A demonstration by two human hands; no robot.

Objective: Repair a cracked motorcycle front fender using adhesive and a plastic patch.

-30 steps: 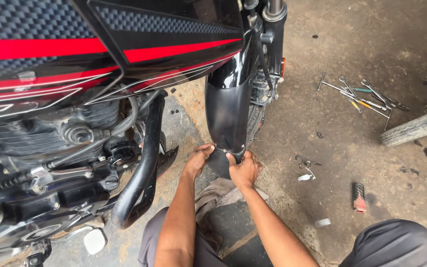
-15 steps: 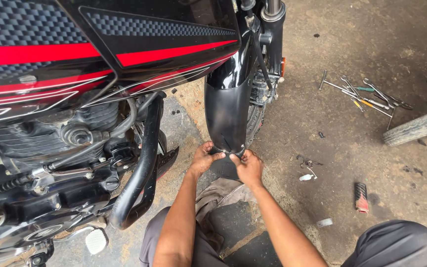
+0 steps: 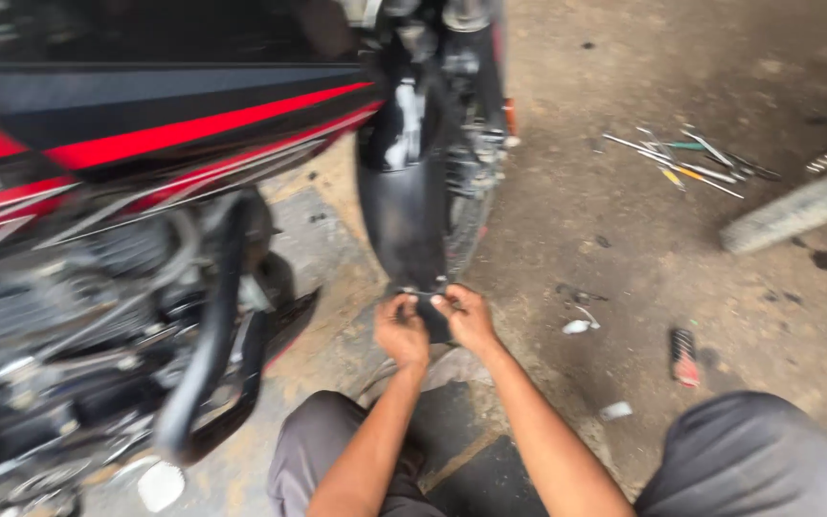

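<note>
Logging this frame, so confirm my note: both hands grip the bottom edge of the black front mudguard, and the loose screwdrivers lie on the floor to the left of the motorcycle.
One detail is wrong. The head view shows the screwdrivers on the floor right of the motorcycle, not left. Both the left hand and right hand do grip the mudguard bottom edge.

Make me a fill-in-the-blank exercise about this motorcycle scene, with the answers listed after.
1. Both hands, left hand and right hand, grip the bottom edge of the black ____.
2. The stripe along the motorcycle's black body is ____.
3. The loose tools lie on the ____.

Answers: mudguard; red; floor
</note>
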